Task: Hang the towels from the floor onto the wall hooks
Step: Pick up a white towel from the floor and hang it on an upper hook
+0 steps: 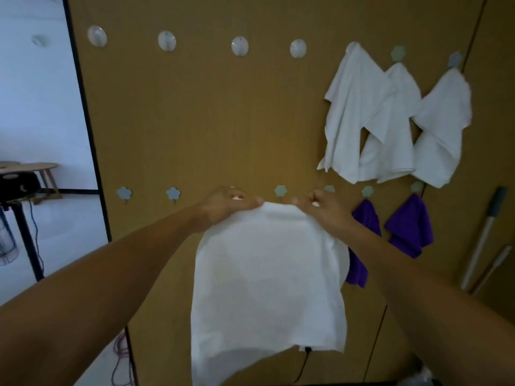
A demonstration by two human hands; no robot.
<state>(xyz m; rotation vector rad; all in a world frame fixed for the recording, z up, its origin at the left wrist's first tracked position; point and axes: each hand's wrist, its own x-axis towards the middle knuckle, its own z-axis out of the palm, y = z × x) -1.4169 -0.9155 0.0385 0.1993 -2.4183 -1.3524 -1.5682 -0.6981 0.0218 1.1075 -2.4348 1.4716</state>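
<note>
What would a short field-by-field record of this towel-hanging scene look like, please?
held item: white towel, gripped at its top edge by left hand and right hand
hook between the hands: flower hook, just above the towel's edge
already hung: three white towels upper right; two purple cloths lower right
free hooks: four round hooks in the top row; two bare flower hooks lower left

Wall board: we face a brown panel (223, 121) with two rows of hooks.
Upper row: we see four round clear hooks (166, 41) at left; at right, three white towels (354, 112) hang side by side, their edges overlapping.
Lower row: we see small flower-shaped hooks (173, 193); two purple towels (409, 227) hang from hooks at the right end.
</note>
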